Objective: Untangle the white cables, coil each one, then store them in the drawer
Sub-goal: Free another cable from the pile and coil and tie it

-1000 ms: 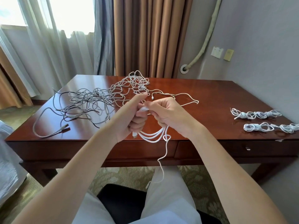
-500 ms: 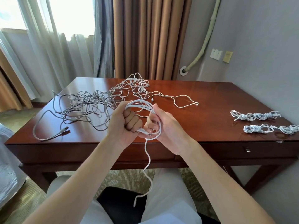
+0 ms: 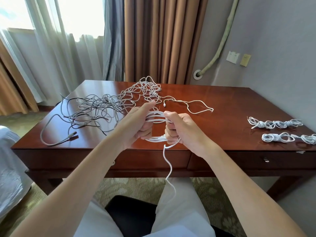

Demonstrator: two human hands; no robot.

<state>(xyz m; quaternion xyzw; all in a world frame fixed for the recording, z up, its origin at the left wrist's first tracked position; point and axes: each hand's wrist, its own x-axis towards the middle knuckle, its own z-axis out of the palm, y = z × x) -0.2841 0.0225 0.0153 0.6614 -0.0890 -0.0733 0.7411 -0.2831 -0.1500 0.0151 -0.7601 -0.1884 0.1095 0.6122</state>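
While your left hand (image 3: pixel 138 124) gripped one end of the white cable coil (image 3: pixel 158 127) and your right hand (image 3: pixel 177 130) gripped the other, both with fingers curled round the strands, the loops were stretched between your fists just above the near edge of the desk (image 3: pixel 230 106). Its long axis ran left to right, from one fist to the other, and that was what the coming move seemed to turn on: the loose tail (image 3: pixel 168 170) hung from beneath your right hand, down towards your lap, so the right hand was the nearer one to wind it round the middle of the bundle, crossways to the strands. Two finished bundles (image 3: pixel 277 124) lay well apart on your right, near the desk's far end. A tangle of cables (image 3: pixel 109 106) was spread on the desktop beyond your left hand, greyer on the left and whiter behind. The drawer (image 3: pixel 263 159) below the bundles looked closed, so storing was not yet begun. No brand, label or writing could be read on anything; the wall plates (image 3: pixel 238 57) were too small to tell.
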